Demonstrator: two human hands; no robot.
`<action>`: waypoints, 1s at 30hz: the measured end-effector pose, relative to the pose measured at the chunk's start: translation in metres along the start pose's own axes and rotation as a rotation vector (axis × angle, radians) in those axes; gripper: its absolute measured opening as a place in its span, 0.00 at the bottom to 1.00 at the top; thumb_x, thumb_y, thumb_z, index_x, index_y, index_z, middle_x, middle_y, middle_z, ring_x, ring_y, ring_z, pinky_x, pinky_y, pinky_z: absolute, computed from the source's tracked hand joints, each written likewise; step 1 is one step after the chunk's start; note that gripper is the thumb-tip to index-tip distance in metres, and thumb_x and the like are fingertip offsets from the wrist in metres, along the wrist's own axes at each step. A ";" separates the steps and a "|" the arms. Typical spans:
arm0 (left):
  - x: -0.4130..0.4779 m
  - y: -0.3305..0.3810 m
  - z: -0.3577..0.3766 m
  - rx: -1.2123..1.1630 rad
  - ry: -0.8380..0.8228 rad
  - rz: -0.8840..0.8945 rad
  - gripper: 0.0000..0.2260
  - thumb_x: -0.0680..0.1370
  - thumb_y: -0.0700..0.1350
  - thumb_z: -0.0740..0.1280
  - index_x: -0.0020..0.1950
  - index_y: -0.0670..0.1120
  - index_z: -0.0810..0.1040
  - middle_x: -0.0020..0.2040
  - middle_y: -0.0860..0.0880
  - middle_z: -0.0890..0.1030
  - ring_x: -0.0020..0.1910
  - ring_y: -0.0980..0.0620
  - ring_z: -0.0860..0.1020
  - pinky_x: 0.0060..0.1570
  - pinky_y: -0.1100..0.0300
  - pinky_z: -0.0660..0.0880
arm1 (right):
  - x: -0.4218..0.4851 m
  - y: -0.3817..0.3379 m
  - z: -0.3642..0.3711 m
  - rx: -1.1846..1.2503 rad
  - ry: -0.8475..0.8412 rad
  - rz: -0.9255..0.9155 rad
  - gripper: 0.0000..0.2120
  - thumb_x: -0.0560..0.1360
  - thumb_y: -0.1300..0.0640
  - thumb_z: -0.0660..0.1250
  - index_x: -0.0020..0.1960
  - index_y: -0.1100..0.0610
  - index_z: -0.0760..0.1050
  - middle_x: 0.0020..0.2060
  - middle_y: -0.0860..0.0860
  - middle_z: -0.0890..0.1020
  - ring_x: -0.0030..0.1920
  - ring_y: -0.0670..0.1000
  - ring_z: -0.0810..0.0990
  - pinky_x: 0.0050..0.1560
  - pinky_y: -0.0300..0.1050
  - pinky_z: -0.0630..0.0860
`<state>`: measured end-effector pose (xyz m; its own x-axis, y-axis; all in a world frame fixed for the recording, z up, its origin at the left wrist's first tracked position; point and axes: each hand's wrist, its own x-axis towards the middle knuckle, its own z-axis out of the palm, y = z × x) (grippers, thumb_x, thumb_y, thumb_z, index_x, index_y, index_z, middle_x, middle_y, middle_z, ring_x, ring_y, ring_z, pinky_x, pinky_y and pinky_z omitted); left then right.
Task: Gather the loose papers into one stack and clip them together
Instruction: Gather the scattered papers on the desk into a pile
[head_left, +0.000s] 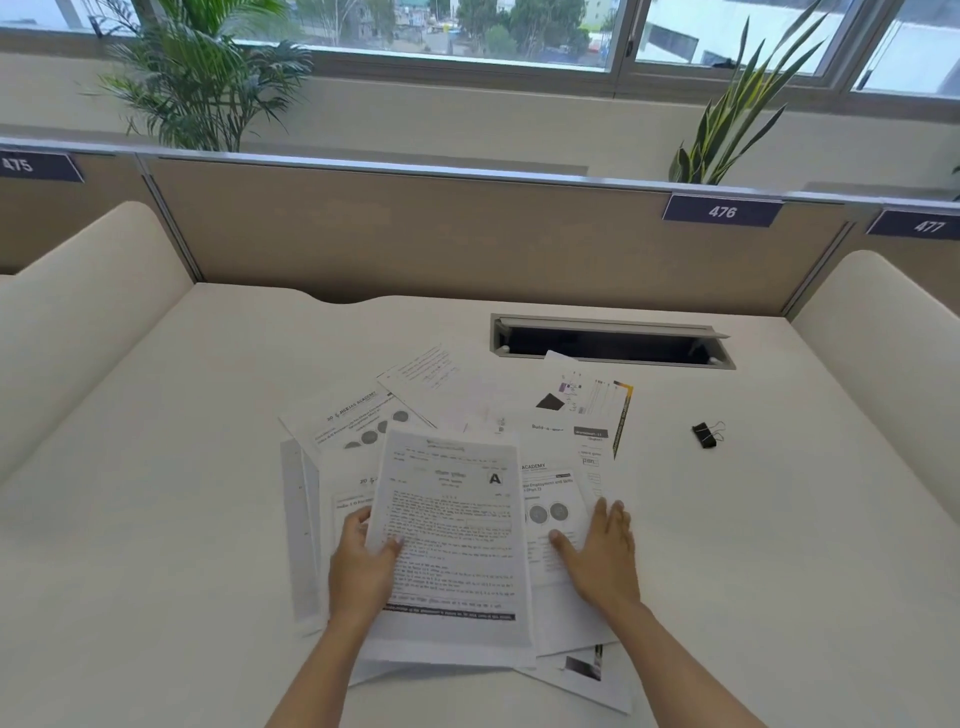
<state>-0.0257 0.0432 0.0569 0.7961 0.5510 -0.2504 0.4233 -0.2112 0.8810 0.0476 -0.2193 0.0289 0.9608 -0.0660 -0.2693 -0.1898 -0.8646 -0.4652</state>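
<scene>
Several printed sheets lie spread and overlapping on the white desk (182, 467). On top sits a dense text page marked "A" (457, 540). My left hand (363, 566) grips that page at its left edge, thumb on top and fingers underneath. My right hand (597, 551) lies flat, fingers straight, pressing on an academy sheet with round pictures (550, 499) to the right of the top page. More sheets fan out behind, among them a colour-edged worksheet (597, 410) and a handwritten page (431, 374). A black binder clip (705, 435) lies alone on the desk to the right of the papers.
An open cable slot (613, 343) is cut into the desk behind the papers. A beige partition (415, 234) with a label "476" (722, 211) closes the back. Padded side panels stand left (78, 322) and right (883, 322). Potted plants (202, 88) stand beyond the partition.
</scene>
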 end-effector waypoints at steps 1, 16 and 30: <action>-0.002 0.000 0.005 0.023 -0.035 -0.013 0.20 0.76 0.41 0.69 0.66 0.48 0.68 0.54 0.47 0.80 0.46 0.48 0.78 0.46 0.55 0.75 | 0.000 0.000 0.000 0.042 -0.002 -0.013 0.43 0.77 0.39 0.58 0.77 0.61 0.39 0.77 0.59 0.41 0.77 0.56 0.40 0.76 0.49 0.41; -0.009 0.018 0.057 0.555 -0.313 0.018 0.45 0.70 0.60 0.70 0.75 0.45 0.48 0.74 0.42 0.53 0.70 0.39 0.59 0.66 0.46 0.62 | -0.011 0.005 0.006 0.108 -0.013 0.011 0.53 0.70 0.35 0.65 0.77 0.61 0.38 0.77 0.56 0.41 0.77 0.54 0.40 0.76 0.49 0.42; -0.006 0.024 0.061 0.096 -0.339 -0.017 0.19 0.76 0.43 0.67 0.66 0.46 0.66 0.61 0.46 0.78 0.59 0.45 0.77 0.60 0.50 0.74 | -0.026 -0.013 0.001 0.412 -0.034 -0.098 0.39 0.74 0.49 0.68 0.77 0.53 0.49 0.75 0.51 0.57 0.75 0.50 0.56 0.74 0.49 0.56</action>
<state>0.0060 -0.0143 0.0553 0.8803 0.2589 -0.3976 0.4633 -0.2883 0.8380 0.0247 -0.2059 0.0409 0.9725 0.0285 -0.2313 -0.1696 -0.5942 -0.7863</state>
